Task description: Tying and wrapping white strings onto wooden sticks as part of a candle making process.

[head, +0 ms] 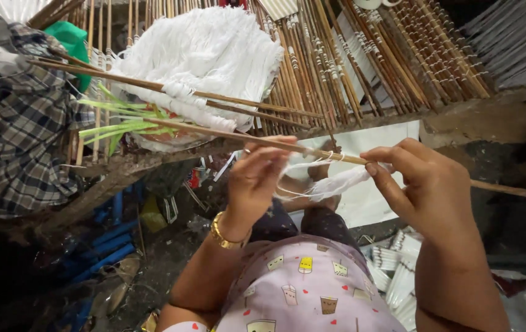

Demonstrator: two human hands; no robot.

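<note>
A thin bamboo stick (214,132) runs across the middle of the view. My left hand (254,178), with a gold bracelet on the wrist, pinches the stick and white thread where the two meet. My right hand (426,184) holds the stick further right and grips a bunch of white thread (337,181) that loops around it. A large bundle of white thread (208,55) lies on the rack beyond, draped over other sticks.
A rack of many bamboo sticks (361,61) tied with thread fills the top. Green strips (121,120) lie under the bundle. A checked cloth (17,123) hangs at the left. Blue pipes (109,243) lie on the ground, white packets (398,270) at the lower right.
</note>
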